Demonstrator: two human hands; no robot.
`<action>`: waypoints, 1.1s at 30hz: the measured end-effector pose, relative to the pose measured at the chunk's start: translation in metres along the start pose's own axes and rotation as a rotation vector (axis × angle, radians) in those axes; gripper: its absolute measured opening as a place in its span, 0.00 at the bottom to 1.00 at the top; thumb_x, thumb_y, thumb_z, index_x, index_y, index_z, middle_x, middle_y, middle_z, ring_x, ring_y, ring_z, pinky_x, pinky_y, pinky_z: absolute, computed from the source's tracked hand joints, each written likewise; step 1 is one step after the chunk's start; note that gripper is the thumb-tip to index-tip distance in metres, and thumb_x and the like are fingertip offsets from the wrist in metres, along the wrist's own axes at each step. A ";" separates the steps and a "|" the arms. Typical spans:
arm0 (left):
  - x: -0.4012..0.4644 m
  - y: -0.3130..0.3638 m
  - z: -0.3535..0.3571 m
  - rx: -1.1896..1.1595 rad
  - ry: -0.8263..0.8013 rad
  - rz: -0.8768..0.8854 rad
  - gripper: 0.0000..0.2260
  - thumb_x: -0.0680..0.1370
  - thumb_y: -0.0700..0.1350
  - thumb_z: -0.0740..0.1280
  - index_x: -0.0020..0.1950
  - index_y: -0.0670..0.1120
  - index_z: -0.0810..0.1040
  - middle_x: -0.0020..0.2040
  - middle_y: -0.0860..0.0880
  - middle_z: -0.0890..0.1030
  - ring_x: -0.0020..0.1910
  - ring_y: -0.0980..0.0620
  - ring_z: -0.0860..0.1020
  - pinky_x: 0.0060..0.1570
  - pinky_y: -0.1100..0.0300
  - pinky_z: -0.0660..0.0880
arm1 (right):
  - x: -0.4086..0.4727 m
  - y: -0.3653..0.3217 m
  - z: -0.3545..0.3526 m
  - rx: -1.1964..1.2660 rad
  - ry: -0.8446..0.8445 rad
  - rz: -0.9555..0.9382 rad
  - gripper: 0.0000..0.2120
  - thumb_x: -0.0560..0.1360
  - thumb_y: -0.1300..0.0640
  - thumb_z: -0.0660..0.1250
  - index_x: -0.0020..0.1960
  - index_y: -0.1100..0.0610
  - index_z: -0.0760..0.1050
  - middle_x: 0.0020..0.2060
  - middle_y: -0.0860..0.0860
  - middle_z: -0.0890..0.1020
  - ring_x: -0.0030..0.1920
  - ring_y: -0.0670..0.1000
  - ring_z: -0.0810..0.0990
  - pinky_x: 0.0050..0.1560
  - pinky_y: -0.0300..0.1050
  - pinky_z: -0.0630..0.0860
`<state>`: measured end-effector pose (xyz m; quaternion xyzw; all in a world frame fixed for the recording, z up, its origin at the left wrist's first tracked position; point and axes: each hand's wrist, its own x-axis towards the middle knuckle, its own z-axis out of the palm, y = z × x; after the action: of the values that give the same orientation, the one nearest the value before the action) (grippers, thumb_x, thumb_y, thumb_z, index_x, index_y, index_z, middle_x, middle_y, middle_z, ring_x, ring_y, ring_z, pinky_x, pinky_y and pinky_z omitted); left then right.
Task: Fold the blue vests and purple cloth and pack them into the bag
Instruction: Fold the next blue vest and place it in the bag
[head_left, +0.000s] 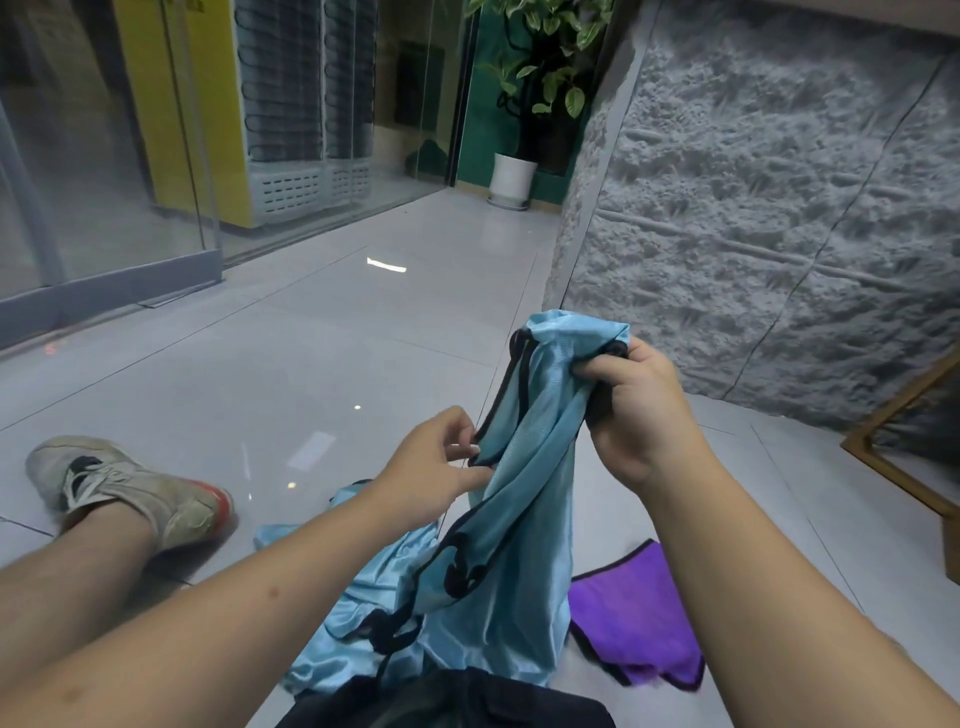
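Note:
A light blue vest (524, 478) with black trim hangs in the air in front of me. My right hand (636, 410) grips its bunched top edge. My left hand (434, 467) pinches the black-trimmed edge lower down on the vest's left side. A second blue vest (358, 608) lies crumpled on the grey floor beneath it. The purple cloth (634, 618), edged in black, lies flat on the floor to the right of the vests. A dark bag (452, 701) shows at the bottom edge of the head view, partly cut off.
My leg and a worn sneaker (130, 488) stretch out on the tiled floor (311, 364) at left. A rough grey stone wall (753, 208) rises at right, with a wooden frame (904, 457) beside it. Glass panels (104, 156) and a potted plant (514, 176) stand farther back.

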<state>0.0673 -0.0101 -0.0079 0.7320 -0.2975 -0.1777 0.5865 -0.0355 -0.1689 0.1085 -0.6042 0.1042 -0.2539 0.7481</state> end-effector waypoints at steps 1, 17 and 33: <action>0.001 -0.003 0.002 -0.022 -0.004 0.029 0.15 0.71 0.37 0.76 0.43 0.50 0.72 0.51 0.44 0.83 0.55 0.51 0.83 0.50 0.52 0.77 | 0.000 0.001 0.000 0.008 0.000 0.001 0.18 0.77 0.77 0.58 0.44 0.60 0.82 0.40 0.56 0.85 0.43 0.55 0.83 0.47 0.47 0.81; -0.005 -0.006 0.009 0.331 -0.141 0.061 0.04 0.67 0.48 0.68 0.38 0.51 0.81 0.42 0.53 0.81 0.44 0.48 0.81 0.51 0.44 0.81 | 0.003 0.006 -0.007 0.083 0.011 0.046 0.15 0.77 0.76 0.59 0.50 0.62 0.82 0.47 0.61 0.83 0.51 0.60 0.80 0.59 0.58 0.76; 0.028 0.053 -0.072 0.182 0.167 0.284 0.07 0.71 0.40 0.63 0.44 0.51 0.75 0.36 0.55 0.77 0.39 0.48 0.74 0.44 0.49 0.74 | 0.034 -0.019 -0.030 -0.383 -0.024 -0.067 0.40 0.74 0.77 0.61 0.77 0.44 0.68 0.62 0.59 0.82 0.62 0.64 0.82 0.63 0.66 0.79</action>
<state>0.1200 0.0191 0.0639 0.7449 -0.3630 -0.0043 0.5598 -0.0251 -0.2143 0.1248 -0.7418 0.1215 -0.2468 0.6116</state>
